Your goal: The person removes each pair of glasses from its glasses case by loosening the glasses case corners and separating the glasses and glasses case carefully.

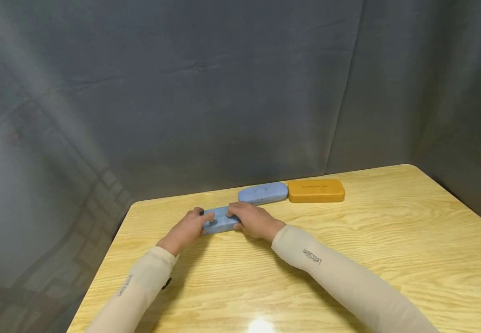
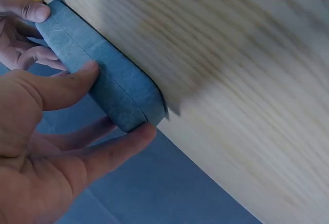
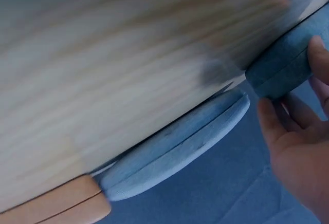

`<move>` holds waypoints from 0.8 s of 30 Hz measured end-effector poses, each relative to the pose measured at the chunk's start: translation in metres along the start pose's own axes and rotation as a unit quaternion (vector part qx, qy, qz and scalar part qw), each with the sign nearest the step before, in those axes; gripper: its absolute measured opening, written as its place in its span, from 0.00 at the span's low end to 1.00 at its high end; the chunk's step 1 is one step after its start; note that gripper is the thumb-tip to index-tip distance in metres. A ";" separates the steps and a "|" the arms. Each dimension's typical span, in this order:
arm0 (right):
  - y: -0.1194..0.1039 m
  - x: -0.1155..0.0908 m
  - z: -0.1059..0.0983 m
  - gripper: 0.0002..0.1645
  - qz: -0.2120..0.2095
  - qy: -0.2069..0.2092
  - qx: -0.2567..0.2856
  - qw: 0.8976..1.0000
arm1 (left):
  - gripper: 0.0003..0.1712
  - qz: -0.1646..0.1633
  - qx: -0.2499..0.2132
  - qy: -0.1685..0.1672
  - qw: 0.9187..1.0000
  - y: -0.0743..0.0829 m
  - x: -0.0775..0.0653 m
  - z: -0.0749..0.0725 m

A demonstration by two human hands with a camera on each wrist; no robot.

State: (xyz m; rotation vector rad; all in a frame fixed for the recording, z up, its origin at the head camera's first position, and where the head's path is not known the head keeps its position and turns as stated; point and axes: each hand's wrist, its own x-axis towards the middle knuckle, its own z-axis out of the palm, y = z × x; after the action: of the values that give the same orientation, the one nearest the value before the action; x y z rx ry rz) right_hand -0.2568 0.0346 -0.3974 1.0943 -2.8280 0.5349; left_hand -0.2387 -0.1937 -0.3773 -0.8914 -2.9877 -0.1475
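A medium-blue glasses case [image 1: 221, 220] lies on the table toward the far left, closed, with a seam along its side in the left wrist view. My left hand [image 1: 190, 227] grips its left end, thumb on the near face and fingers around the end. At the opposite end, my right hand [image 1: 257, 219] holds the case between thumb and fingers. Just behind and right of it rests a lighter blue glasses case [image 1: 265, 193], rounded at its ends. An orange glasses case [image 1: 316, 191] touches or nearly touches the lighter one's right end.
The pale wood-grain table [image 1: 348, 259] ends at a back edge close behind the cases. A grey curtain [image 1: 232, 101] hangs behind it and around the sides. Light sleeves cover both forearms, and a small dark object [image 1: 167, 283] shows beside the left forearm.
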 end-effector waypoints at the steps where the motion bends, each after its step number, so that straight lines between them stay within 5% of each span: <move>1: 0.002 -0.002 -0.001 0.15 -0.003 0.000 0.000 1.000 | 0.18 -0.001 -0.001 -0.003 1.000 0.002 0.001 0.000; 7: 0.015 -0.019 -0.006 0.15 -0.019 0.011 0.010 1.000 | 0.17 0.009 -0.013 0.001 1.000 0.013 0.008 0.002; 13: 0.027 -0.037 -0.012 0.19 -0.023 0.017 0.011 1.000 | 0.19 0.058 -0.031 0.024 0.998 0.021 0.013 0.005; 20: 0.037 -0.052 -0.021 0.21 -0.022 0.024 0.009 0.999 | 0.24 0.053 -0.058 -0.016 0.997 0.030 0.021 -0.002; 24: 0.044 -0.059 -0.026 0.21 -0.011 0.020 0.020 1.000 | 0.29 0.074 -0.054 -0.010 0.996 0.036 0.026 -0.002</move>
State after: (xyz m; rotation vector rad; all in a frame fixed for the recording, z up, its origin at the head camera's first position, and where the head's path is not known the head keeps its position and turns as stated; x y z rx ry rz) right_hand -0.2433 0.1116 -0.3972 1.1074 -2.7799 0.6057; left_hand -0.2407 -0.1501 -0.3712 -1.1287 -2.9412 -0.3023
